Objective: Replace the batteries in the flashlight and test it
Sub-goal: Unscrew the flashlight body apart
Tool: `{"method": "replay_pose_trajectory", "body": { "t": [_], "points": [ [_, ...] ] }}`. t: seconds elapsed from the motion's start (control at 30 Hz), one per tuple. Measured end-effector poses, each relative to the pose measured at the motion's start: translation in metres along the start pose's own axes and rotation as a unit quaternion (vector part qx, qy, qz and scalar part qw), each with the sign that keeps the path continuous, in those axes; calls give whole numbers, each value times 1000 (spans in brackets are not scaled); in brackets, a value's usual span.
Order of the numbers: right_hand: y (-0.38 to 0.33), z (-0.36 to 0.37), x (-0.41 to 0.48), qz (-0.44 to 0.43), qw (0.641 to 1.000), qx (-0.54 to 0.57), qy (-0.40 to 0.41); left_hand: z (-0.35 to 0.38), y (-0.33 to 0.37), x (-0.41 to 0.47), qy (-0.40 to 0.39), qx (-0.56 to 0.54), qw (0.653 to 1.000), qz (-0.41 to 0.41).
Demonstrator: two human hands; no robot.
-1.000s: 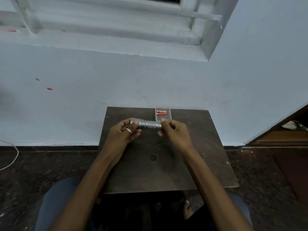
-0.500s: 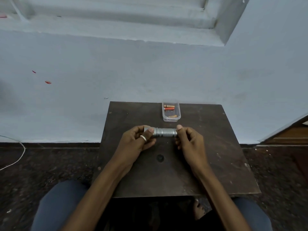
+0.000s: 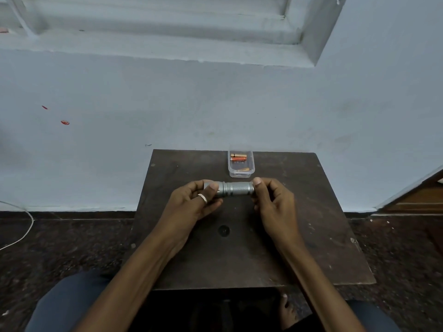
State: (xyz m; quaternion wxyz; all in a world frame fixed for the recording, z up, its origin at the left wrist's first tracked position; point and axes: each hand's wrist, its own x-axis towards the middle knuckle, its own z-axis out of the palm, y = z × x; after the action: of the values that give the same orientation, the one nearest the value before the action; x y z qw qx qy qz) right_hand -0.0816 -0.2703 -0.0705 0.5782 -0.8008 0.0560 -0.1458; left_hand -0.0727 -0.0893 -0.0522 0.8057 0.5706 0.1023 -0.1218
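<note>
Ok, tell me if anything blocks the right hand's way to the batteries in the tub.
Nothing visible does. The right hand grips the flashlight; the open clear tub of batteries sits just beyond, bare tabletop between.

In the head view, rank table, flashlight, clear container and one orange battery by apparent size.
1. table
2. flashlight and clear container: look alike, and the hands hide the flashlight's ends, so unranked
3. orange battery

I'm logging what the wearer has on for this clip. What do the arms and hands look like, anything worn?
Both forearms are bare, with no sleeves, gloves or watch in view. The left hand wears one plain silver ring. The right hand wears nothing visible.
</note>
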Motion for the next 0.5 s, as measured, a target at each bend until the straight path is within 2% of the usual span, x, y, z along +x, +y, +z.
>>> {"method": "replay_pose_trajectory", "body": {
  "t": [0.13,0.23,0.37,0.5],
  "points": [
    [-7,1,0,-57,998,-15,-13,-1,0,2,21,-43,998,-51],
    [-6,-4,5,-69,996,12,-47,-1,8,4,20,-56,997,-50],
    [-9,-6,9,-17,992,104,-64,-4,17,5,10,-43,999,-32],
    [-10,-2,10,55,995,68,-53,-5,14,6,11,-25,999,-27]
  ]
}}
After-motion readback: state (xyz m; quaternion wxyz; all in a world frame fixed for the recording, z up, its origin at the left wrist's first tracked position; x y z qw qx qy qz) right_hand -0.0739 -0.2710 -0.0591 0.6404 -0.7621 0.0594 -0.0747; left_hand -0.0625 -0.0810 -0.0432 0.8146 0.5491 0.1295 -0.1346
